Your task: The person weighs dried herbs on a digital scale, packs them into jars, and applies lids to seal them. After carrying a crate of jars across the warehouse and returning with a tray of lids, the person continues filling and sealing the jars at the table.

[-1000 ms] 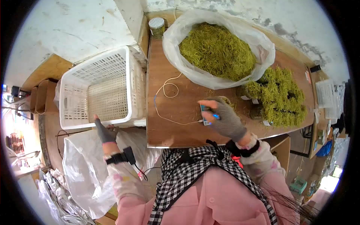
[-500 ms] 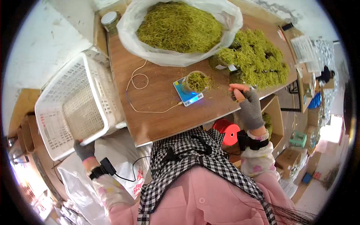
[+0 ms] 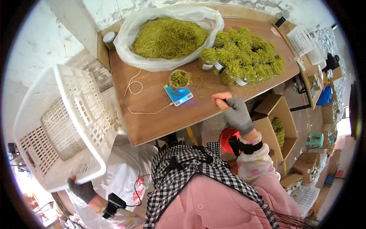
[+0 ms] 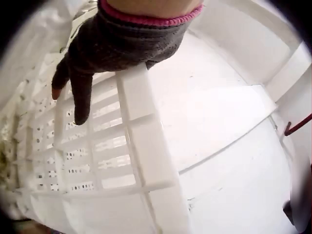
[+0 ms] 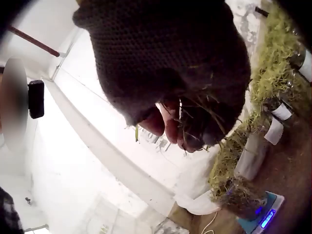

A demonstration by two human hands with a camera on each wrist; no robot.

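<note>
My left hand [image 3: 82, 189], in a grey fingerless glove, grips the near lower rim of a white plastic crate [image 3: 82, 152]. In the left wrist view its fingers [image 4: 82, 105] spread over the slotted side, with the thumb hidden. My right hand [image 3: 235, 112], gloved alike, hovers over the table's front edge with fingers loosely curled. Thin dry green stalks [image 5: 214, 114] cling to that glove, and I see nothing else in the hand. Nearest it, a jar filled with green stalks [image 3: 180, 79] stands on a small blue digital scale [image 3: 178, 97] with a lit display.
A large clear bag [image 3: 124, 49] heaped with green stalks stands at the back of the brown table [image 3: 146, 128]. Several filled, labelled jars [image 3: 248, 57] crowd its right side. A white cable [image 3: 131, 91] runs to the scale. An open cardboard box [image 3: 274, 118] sits right, a red round object [image 3: 227, 140] below.
The crate has come nearer and tilted, pulled along by my left hand. My right hand has moved off the scale area to the table's front edge, uncovering the jar; the head view has shifted.
</note>
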